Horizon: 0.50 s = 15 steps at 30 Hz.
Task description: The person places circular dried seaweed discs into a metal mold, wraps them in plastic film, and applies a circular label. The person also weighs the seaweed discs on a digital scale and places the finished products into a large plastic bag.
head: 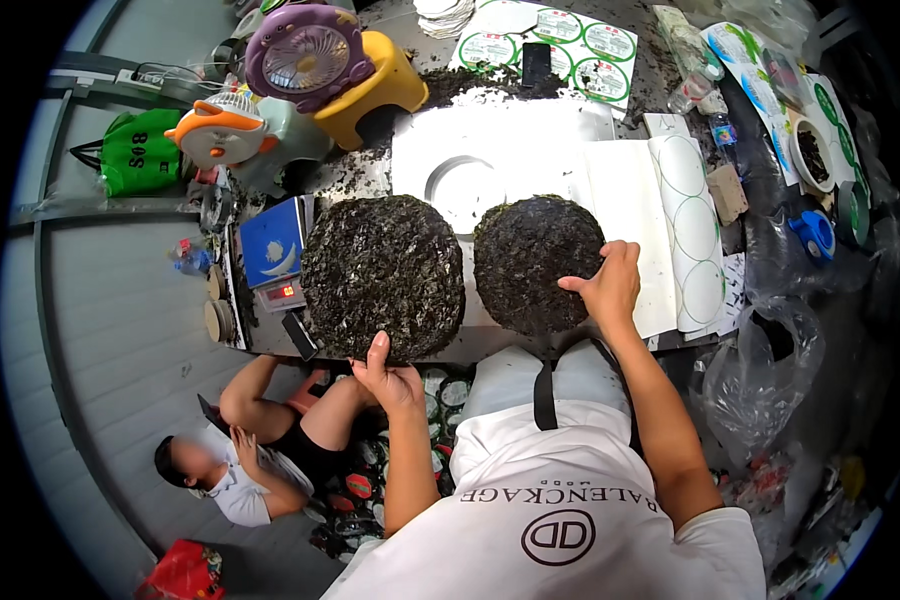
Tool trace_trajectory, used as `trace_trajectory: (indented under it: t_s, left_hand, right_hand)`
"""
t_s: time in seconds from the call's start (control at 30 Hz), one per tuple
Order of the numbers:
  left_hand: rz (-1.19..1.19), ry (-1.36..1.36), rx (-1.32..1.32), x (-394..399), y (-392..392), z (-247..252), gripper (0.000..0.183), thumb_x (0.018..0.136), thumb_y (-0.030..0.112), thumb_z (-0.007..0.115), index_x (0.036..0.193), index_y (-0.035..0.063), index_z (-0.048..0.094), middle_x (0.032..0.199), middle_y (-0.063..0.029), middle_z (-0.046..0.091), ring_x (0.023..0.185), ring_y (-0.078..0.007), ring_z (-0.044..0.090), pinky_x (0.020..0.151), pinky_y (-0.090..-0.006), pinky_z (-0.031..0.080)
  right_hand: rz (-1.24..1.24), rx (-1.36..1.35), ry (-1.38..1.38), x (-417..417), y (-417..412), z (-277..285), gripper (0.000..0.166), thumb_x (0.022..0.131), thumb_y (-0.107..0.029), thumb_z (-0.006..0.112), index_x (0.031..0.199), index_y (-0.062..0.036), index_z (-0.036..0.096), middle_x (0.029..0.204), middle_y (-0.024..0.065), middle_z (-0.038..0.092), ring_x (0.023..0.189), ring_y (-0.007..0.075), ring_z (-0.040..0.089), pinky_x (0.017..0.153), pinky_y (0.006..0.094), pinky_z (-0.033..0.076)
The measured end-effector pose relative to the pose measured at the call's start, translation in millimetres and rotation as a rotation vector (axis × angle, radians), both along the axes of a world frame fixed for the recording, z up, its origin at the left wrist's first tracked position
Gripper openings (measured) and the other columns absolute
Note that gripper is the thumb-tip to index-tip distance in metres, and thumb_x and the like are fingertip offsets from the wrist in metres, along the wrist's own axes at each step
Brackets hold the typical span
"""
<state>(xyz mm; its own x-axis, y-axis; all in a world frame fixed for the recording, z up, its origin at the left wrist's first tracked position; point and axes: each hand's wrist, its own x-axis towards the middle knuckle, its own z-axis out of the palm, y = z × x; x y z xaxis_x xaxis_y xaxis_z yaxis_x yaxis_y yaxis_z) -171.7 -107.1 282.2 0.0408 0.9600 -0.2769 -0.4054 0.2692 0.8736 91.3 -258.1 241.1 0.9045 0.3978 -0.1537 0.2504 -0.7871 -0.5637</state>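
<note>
My left hand [391, 382] grips the lower edge of a large round cake of dried dark seaweed [382, 277], thumb on top and fingers underneath. A second, smaller round seaweed cake [538, 262] is pinched at its right edge by my right hand [613, 289], whose thumb lies across the upper face. Both discs are held side by side over the table's near edge, a narrow gap between them. Beyond them a round white ring mould [433, 180] rests on a bright white board [510, 127]; the discs hide part of its near side.
Left of the discs stand a blue-topped digital scale [271, 241] and a dark phone [300, 335]. Fans [307, 60] and a yellow stool [390, 71] occupy the back left. Label sheets [697, 232] lie right. A person [262, 472] sits low on the left, beside packaged discs [360, 487].
</note>
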Motion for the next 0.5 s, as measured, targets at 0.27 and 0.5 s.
trace_trajectory:
  t_s: [0.27,0.5]
  left_hand:
    - [-0.074,1.010,0.850,37,-47,19,0.098,0.067,0.007,0.087,0.146,-0.0033,0.031,0.133,-0.0211,0.052,0.116,-0.0315,0.057,0.108,-0.0465,0.042]
    - [-0.530,0.953,1.267,77,-79,5,0.100,0.073,0.034,0.085,0.148,-0.0039,0.030,0.144,-0.0329,0.044,0.134,-0.0493,0.045,0.111,-0.0664,0.030]
  right_hand:
    - [-0.122,0.444,0.364,-8,0,19,0.046,0.066,0.002,0.088,0.092,-0.0013,0.050,0.096,0.0098,0.061,0.076,0.0147,0.056,0.074,0.0271,0.050]
    - [-0.002,0.787,0.675,-27,-1,32,0.027,0.091,0.002,0.063,0.117,0.0048,0.059,0.104,0.0152,0.071,0.085,0.0139,0.067,0.075,0.0273,0.054]
